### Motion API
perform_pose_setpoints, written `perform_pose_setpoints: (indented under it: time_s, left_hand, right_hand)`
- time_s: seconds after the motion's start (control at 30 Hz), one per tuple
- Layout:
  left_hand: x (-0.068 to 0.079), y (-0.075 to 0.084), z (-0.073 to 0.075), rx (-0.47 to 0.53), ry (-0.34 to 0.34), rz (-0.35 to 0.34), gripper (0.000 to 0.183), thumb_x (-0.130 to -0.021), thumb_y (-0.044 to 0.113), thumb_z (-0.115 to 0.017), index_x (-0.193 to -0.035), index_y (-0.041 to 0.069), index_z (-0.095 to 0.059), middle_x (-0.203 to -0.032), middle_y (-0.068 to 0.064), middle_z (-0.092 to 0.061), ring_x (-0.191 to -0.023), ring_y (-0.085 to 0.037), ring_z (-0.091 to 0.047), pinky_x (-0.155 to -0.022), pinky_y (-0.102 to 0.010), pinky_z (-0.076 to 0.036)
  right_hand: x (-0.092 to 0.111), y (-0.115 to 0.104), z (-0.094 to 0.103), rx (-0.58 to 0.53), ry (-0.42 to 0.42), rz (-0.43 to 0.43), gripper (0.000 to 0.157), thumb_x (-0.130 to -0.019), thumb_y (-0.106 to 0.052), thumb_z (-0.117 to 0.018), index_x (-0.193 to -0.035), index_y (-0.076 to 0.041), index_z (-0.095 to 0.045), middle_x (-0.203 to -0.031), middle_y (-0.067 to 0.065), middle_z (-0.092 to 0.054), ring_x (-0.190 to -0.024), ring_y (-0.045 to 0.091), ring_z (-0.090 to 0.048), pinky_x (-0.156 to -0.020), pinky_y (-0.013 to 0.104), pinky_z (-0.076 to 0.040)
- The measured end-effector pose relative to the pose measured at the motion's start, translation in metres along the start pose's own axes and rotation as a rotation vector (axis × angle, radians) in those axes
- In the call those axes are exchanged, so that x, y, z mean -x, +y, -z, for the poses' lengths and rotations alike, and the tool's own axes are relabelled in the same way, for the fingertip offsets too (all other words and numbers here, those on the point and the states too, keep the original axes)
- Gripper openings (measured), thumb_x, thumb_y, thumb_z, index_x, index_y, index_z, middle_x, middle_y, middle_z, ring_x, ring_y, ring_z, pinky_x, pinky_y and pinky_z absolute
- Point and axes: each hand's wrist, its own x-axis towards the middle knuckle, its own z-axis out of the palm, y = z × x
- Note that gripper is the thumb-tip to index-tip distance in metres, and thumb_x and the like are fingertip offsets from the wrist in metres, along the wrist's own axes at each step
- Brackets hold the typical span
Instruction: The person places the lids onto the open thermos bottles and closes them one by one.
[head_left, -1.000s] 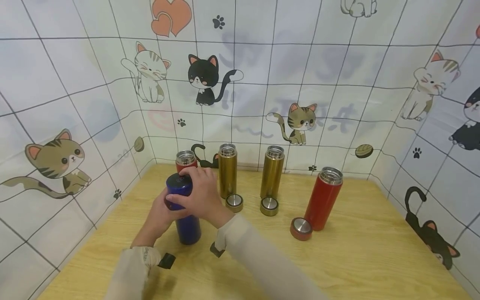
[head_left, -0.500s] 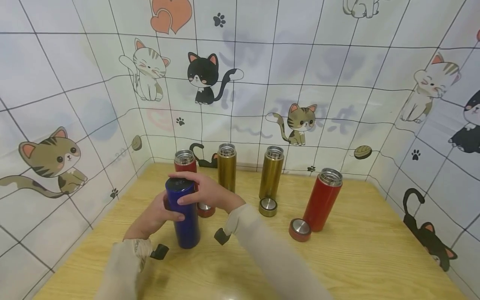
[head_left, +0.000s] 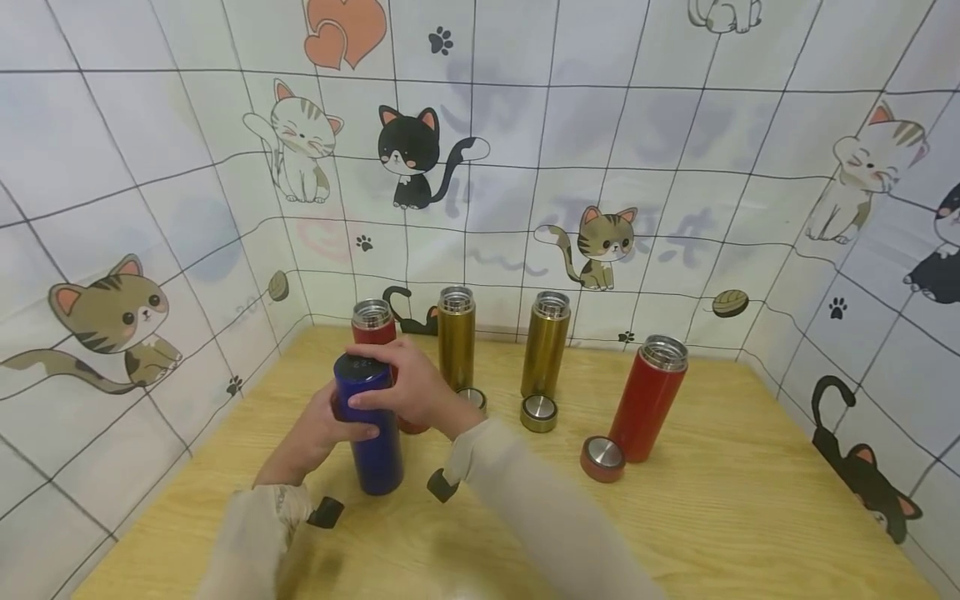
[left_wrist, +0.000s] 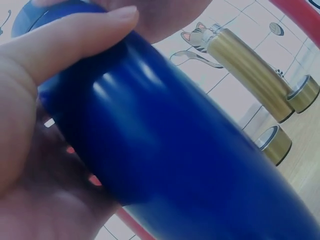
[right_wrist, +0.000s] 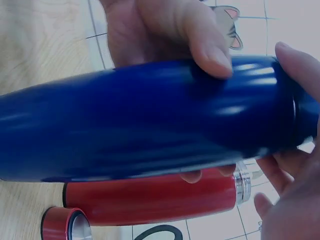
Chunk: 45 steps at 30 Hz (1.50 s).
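Observation:
A blue thermos flask (head_left: pixel 378 467) with a dark-topped lid (head_left: pixel 357 367) stands upright at the left of the table. My left hand (head_left: pixel 317 433) grips its body near the top, thumb across the front, as the left wrist view shows on the blue flask (left_wrist: pixel 165 135). My right hand (head_left: pixel 411 387) holds the lid, with fingers over its top and thumb at its side. In the right wrist view, the right thumb lies near the seam between lid and body. Close behind stands a lidless red flask (head_left: pixel 374 329), partly hidden by the hands; its red lid (right_wrist: pixel 65 225) lies beside its base.
Two lidless gold flasks, a left one (head_left: pixel 456 346) and a right one (head_left: pixel 546 346), stand farther back. A gold lid (head_left: pixel 538 412) lies before the right one, another (head_left: pixel 474 398) partly behind my wrist. At right stand a lidless red flask (head_left: pixel 648 400) and its lid (head_left: pixel 602 458).
My right hand has turned on the lid, its fingers swinging from pointing away to pointing left across the top. The left hand keeps its grip; the flask stays about where it was.

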Motion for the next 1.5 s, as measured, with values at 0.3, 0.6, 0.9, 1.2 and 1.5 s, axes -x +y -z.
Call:
perform_pose_setpoints:
  time_s: [0.3, 0.6, 0.9, 1.2, 1.5]
  left_hand:
    - [0.004, 0.001, -0.01, -0.111, 0.163, -0.059, 0.079, -0.075, 0.003, -0.081, -0.142, 0.001, -0.04, -0.126, -0.018, -0.057, -0.105, -0.021, -0.062, -0.089, -0.028, -0.05]
    - [0.005, 0.001, -0.018, -0.229, 0.272, -0.048, 0.08, -0.076, 0.005, -0.082, -0.143, 0.004, -0.038, -0.13, -0.016, -0.056, -0.113, -0.029, -0.055, -0.097, -0.047, -0.044]
    - [0.006, -0.001, -0.017, -0.255, 0.273, -0.049, 0.077, -0.078, 0.006, -0.08, -0.142, 0.003, -0.038, -0.131, -0.018, -0.054, -0.115, -0.033, -0.055, -0.097, -0.056, -0.044]
    - [0.003, 0.008, -0.021, -0.328, 0.359, -0.046, 0.076, -0.073, 0.001, -0.08, -0.139, 0.001, -0.042, -0.128, -0.021, -0.057, -0.115, -0.035, -0.055, -0.098, -0.054, -0.043]
    - [0.003, 0.003, -0.019, -0.338, 0.383, 0.016, 0.077, -0.075, 0.004, -0.081, -0.141, 0.004, -0.04, -0.13, -0.022, -0.054, -0.115, -0.039, -0.055, -0.093, -0.057, -0.046]
  right_hand:
    - [0.004, -0.005, -0.021, 0.316, 0.296, 0.129, 0.059, -0.075, -0.041, -0.083, -0.128, -0.02, -0.065, -0.11, -0.005, -0.069, -0.095, 0.013, -0.044, -0.085, 0.032, -0.037]
    - [0.007, -0.014, -0.041, 0.451, 0.495, 0.031, 0.054, -0.075, -0.049, -0.08, -0.121, -0.023, -0.07, -0.107, -0.007, -0.071, -0.091, 0.013, -0.044, -0.087, 0.036, -0.036]
    - [0.009, -0.014, -0.046, 0.511, 0.509, 0.02, 0.057, -0.076, -0.054, -0.077, -0.123, -0.024, -0.068, -0.111, -0.007, -0.07, -0.09, 0.013, -0.043, -0.085, 0.035, -0.035]
    - [0.005, -0.012, -0.046, 0.593, 0.612, 0.149, 0.057, -0.075, -0.055, -0.078, -0.12, -0.02, -0.07, -0.107, -0.003, -0.072, -0.085, 0.014, -0.044, -0.08, 0.034, -0.036]
    - [0.002, -0.013, -0.045, 0.496, 0.429, -0.014, 0.06, -0.083, -0.056, -0.07, -0.133, -0.026, -0.06, -0.125, -0.005, -0.064, -0.106, 0.016, -0.052, -0.088, 0.035, -0.045]
